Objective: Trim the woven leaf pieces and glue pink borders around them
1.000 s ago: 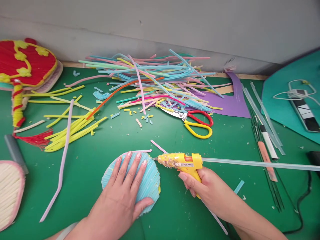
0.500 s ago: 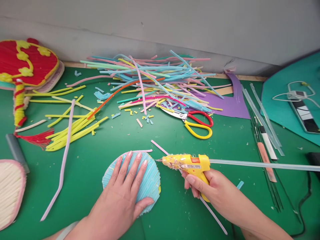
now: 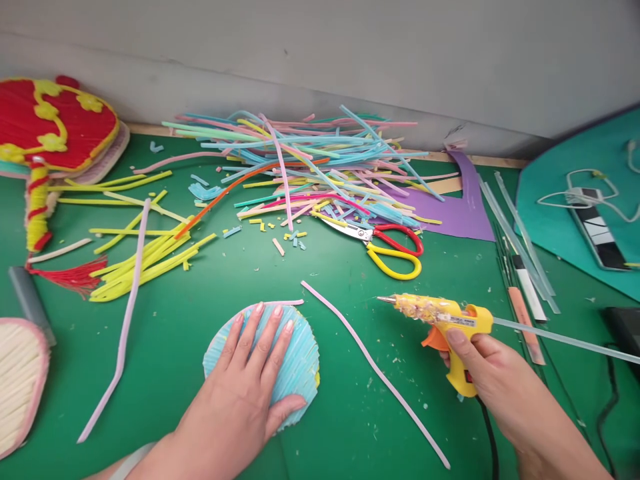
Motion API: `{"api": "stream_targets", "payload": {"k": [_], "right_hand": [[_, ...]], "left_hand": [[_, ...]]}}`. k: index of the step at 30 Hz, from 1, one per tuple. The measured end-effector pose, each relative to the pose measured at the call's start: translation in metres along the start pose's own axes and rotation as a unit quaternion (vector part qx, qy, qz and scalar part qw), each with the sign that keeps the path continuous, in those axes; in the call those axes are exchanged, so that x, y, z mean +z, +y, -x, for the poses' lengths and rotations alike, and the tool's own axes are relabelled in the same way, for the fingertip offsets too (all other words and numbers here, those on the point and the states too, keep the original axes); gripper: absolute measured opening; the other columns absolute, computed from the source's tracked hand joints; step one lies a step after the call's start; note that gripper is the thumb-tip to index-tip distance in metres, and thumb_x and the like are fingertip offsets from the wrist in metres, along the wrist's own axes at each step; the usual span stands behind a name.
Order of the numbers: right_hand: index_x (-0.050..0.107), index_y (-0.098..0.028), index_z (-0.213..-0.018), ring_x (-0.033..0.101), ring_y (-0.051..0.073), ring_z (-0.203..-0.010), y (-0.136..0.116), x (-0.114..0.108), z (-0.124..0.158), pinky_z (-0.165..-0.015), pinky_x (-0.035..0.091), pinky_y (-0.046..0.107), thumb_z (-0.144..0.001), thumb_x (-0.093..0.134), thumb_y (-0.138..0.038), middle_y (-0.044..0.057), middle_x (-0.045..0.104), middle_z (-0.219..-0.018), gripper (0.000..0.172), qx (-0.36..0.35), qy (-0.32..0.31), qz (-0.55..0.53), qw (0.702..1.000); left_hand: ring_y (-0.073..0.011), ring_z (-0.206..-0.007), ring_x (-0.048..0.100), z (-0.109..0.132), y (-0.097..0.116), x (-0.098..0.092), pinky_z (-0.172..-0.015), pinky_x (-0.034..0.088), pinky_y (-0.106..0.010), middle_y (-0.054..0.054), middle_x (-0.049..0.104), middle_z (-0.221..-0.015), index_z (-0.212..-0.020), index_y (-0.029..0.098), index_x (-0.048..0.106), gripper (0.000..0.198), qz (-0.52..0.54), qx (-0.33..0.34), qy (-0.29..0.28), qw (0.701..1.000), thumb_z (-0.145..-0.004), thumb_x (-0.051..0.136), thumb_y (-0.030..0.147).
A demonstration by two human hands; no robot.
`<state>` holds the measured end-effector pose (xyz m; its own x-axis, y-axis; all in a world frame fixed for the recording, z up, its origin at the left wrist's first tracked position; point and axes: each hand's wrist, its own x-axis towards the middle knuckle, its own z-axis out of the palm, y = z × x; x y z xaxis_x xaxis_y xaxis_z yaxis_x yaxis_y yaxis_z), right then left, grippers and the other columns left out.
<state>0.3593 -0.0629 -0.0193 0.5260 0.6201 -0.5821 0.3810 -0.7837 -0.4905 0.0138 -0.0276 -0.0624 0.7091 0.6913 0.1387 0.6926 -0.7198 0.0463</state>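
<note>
My left hand (image 3: pixel 250 373) lies flat with fingers spread on a round light-blue disc (image 3: pixel 299 363) made of side-by-side strips, with yellow showing at its right edge. A pink pipe cleaner (image 3: pixel 285 303) runs along the disc's top edge, its end sticking out to the right. My right hand (image 3: pixel 480 363) is wrapped around the handle of a yellow hot glue gun (image 3: pixel 440 313), whose nozzle points left, clear of the disc. From the gun's back extends a clear glue stick (image 3: pixel 565 337). Between disc and gun rests a loose pink pipe cleaner (image 3: pixel 373 363).
Scissors (image 3: pixel 395 250) lie ahead, before a heap of coloured pipe cleaners (image 3: pixel 310 157) by the wall. Yellow strips (image 3: pixel 145 267) and a lilac one (image 3: pixel 127 327) lie left, near a red fan (image 3: pixel 65 127). Spare glue sticks (image 3: pixel 520 233) and a teal panel (image 3: pixel 550 193) are right.
My right hand has drawn the glue gun away from the disc to the right, uncovering the loose pink pipe cleaner. My left hand stays on the disc.
</note>
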Motion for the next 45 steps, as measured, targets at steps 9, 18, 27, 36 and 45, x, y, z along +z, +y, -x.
{"api": "stream_targets", "payload": {"k": [9, 18, 27, 36, 45], "right_hand": [[0.068, -0.027, -0.08, 0.068, 0.031, -0.076, -0.007, -0.02, 0.004, -0.058, 0.049, 0.04, -0.086, 0.054, -0.065, 0.013, 0.072, -0.097, 0.041, -0.052, 0.12, 0.2, 0.971], [0.066, -0.027, -0.103, 0.066, 0.022, -0.094, -0.072, 0.043, 0.029, -0.082, 0.051, 0.035, -0.098, 0.052, -0.029, 0.005, 0.068, -0.1, 0.015, -0.478, 0.033, 0.154, 0.864], [0.069, -0.018, -0.097, 0.057, 0.021, -0.089, -0.134, 0.107, 0.007, -0.078, 0.041, 0.035, -0.1, 0.052, -0.014, 0.007, 0.066, -0.097, 0.018, -0.557, -0.1, 0.272, 0.778], [0.069, -0.019, -0.097, 0.052, 0.02, -0.089, -0.14, 0.113, 0.005, -0.076, 0.032, 0.033, -0.1, 0.048, -0.012, 0.006, 0.065, -0.095, 0.023, -0.546, -0.135, 0.324, 0.761], [0.069, -0.017, -0.098, 0.051, 0.021, -0.088, -0.141, 0.108, 0.007, -0.076, 0.03, 0.034, -0.098, 0.044, -0.006, 0.007, 0.063, -0.095, 0.027, -0.55, -0.148, 0.334, 0.751]], "left_hand": [[-0.0463, -0.15, 0.022, -0.001, 0.001, -0.002, -0.12, 0.019, -0.058, -0.026, 0.036, -0.158, -0.148, 0.003, 0.043, 0.082, -0.002, -0.008, 0.0, 1.0, -0.097, 0.039, 0.067], [-0.0462, -0.15, 0.023, -0.001, 0.002, -0.002, -0.12, 0.018, -0.057, -0.024, 0.038, -0.158, -0.146, 0.004, 0.048, 0.083, 0.004, -0.013, 0.007, 1.0, -0.095, 0.044, 0.069], [-0.0417, -0.15, 0.025, -0.002, 0.004, -0.001, -0.122, 0.017, -0.054, -0.01, 0.044, -0.158, -0.138, 0.015, 0.062, 0.078, 0.002, -0.037, -0.014, 0.999, -0.09, 0.045, 0.075], [-0.0416, -0.151, 0.019, -0.004, 0.004, -0.003, -0.123, 0.01, -0.053, -0.012, 0.052, -0.151, -0.137, 0.01, 0.063, 0.081, 0.024, -0.041, -0.012, 0.999, -0.089, 0.048, 0.074], [-0.0431, -0.148, 0.026, -0.005, 0.005, -0.003, -0.122, 0.011, -0.054, -0.013, 0.052, -0.151, -0.136, 0.009, 0.063, 0.081, 0.021, -0.04, -0.011, 0.999, -0.089, 0.049, 0.074]]}}
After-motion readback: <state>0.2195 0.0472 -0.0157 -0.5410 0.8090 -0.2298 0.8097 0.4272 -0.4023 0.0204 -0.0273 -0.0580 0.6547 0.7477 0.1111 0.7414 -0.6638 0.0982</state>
